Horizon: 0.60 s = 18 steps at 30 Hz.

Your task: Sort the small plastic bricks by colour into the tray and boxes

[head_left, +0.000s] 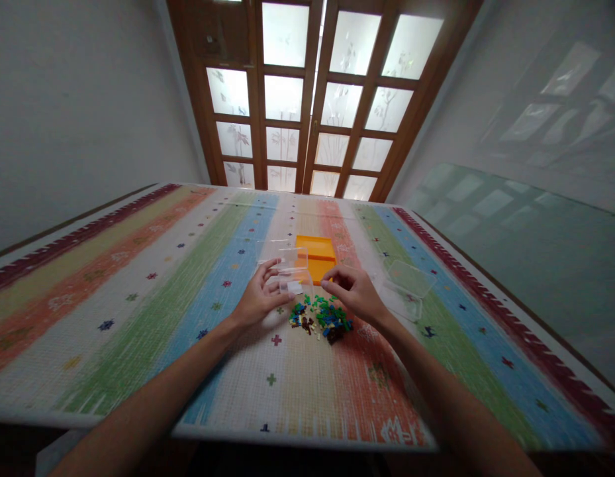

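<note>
My left hand (261,293) is wrapped round a clear plastic box (292,268), whose lid stands open; something small and white shows at its near end. Fingers bent and tips pressed together, my right hand (354,289) hovers just right of the box; whatever may be between its fingertips is too small to make out. Below and between the hands lies a loose pile of small green, blue, brown and cream pieces (331,319). An orange tray (321,270) with a raised divider rests just beyond the hands.
A second clear plastic container (409,281) lies open to the right of my right hand. The striped cloth (153,318) covers the table. Walls stand on both sides, and a wooden door with glass panes (282,99) is beyond the far edge.
</note>
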Each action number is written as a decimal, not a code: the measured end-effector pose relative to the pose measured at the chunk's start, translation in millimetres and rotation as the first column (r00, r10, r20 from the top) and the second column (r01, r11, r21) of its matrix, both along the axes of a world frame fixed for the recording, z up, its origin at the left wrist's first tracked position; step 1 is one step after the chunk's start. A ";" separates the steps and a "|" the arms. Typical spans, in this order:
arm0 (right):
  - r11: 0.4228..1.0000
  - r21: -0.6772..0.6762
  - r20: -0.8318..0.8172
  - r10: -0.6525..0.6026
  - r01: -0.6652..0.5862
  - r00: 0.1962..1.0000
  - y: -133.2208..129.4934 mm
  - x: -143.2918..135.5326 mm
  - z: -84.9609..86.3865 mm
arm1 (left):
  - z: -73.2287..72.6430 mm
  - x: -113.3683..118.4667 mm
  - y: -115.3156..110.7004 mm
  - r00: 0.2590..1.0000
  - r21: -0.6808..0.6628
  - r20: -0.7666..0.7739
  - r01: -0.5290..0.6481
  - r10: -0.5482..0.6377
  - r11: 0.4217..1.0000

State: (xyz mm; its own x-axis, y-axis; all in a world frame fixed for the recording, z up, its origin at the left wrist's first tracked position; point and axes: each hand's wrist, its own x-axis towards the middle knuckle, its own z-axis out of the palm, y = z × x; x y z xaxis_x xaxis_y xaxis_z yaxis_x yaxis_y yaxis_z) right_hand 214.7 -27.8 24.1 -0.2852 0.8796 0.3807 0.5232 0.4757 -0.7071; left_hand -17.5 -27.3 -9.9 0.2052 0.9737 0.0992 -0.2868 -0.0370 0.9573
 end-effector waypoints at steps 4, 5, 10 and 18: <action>0.950 -0.174 0.231 0.295 -0.259 0.927 -9.5 6.3 -6.5 | 1.0 -1.5 1.4 1.000 0.006 -0.004 -0.022 0.022 1.000; 0.930 -0.212 0.288 0.354 -0.301 0.890 -12.0 6.3 -8.2 | 0.9 -1.7 1.9 1.000 0.007 -0.004 -0.027 0.027 1.000; 0.915 -0.289 0.483 0.395 -0.283 0.782 -19.6 0.1 -13.6 | -1.2 -2.3 3.6 0.998 0.005 -0.031 -0.053 0.053 0.999; 0.950 -0.203 0.590 0.312 -0.237 0.745 -19.6 -7.3 -14.7 | -3.4 -2.0 4.9 0.995 0.024 -0.050 -0.082 0.083 0.996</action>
State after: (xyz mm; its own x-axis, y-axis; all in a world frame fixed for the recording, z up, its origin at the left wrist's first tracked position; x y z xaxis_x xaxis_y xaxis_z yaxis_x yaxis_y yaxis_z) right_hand 207.4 -47.4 9.5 -0.6584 0.7510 -0.0493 0.7181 0.6071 -0.3403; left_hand -19.5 -22.4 -13.3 0.1295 0.9852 0.1126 -0.2330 -0.0801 0.9692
